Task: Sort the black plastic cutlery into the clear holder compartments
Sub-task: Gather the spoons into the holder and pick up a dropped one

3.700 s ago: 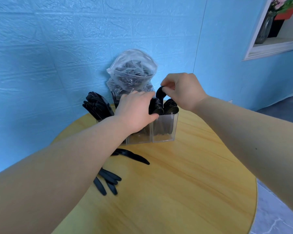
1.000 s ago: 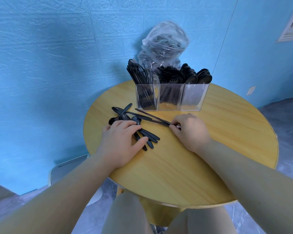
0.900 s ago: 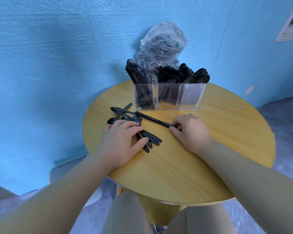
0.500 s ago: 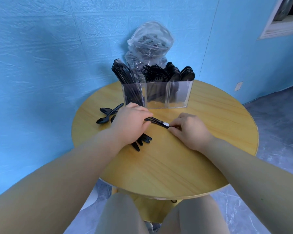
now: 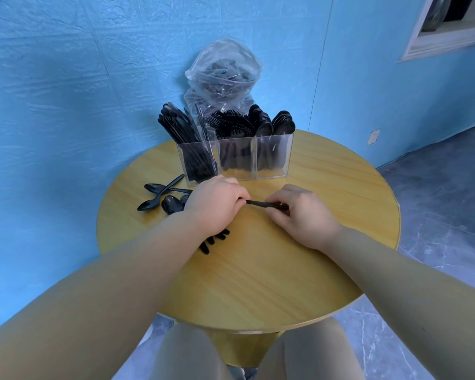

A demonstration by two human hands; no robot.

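Note:
A clear holder point(image 5: 272, 163) with three compartments stands at the back of the round wooden table point(image 5: 258, 283): knives on the left, forks in the middle, spoons on the right. In front of it my left hand point(image 5: 214, 207) and my right hand point(image 5: 302, 215) each grip one end of a thin bundle of black cutlery point(image 5: 259, 204) held just above the tabletop. Loose black spoons point(image 5: 162, 200) lie left of my left hand. Several black handle tips point(image 5: 214, 241) stick out from under my left wrist.
A clear plastic bag point(image 5: 222, 75) with more black cutlery leans against the blue wall behind the holder. The table edge runs close to my knees. A white-framed wall niche point(image 5: 447, 28) is at the upper right.
My left hand left the loose pile and closed on the left end of the bundle that my right hand was pinching. The camera view shifted slightly.

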